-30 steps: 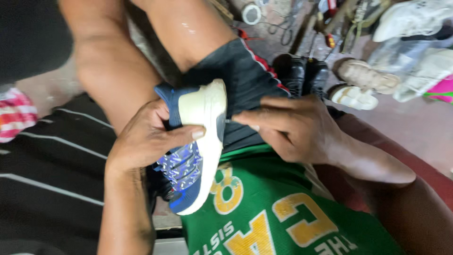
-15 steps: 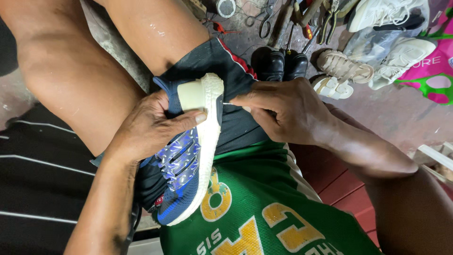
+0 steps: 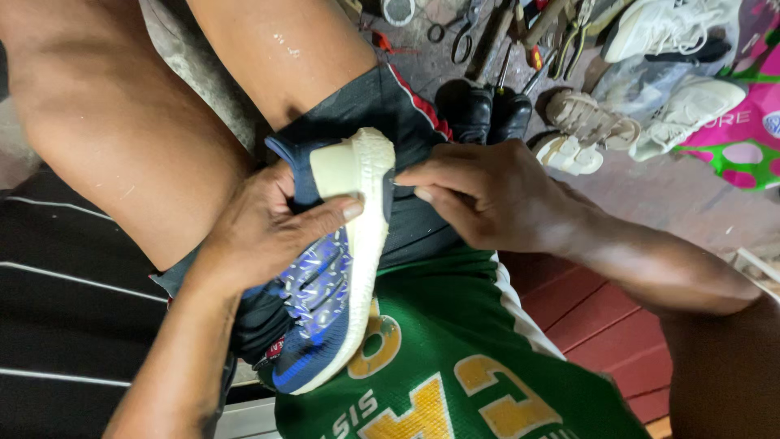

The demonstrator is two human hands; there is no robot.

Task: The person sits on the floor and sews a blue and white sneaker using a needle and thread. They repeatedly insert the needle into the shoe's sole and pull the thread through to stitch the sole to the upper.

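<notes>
Since half a second ago the right hand [image 3: 496, 199] has slid closer along the white sole, fingertips now pinching its edge, while the left hand [image 3: 260, 236] stays wrapped shut around the blue sneaker [image 3: 325, 301] lying on the lap, toe toward 6 o'clock. Pressing well, I judge, means thumb and fingers squeezing evenly along the seam.
</notes>
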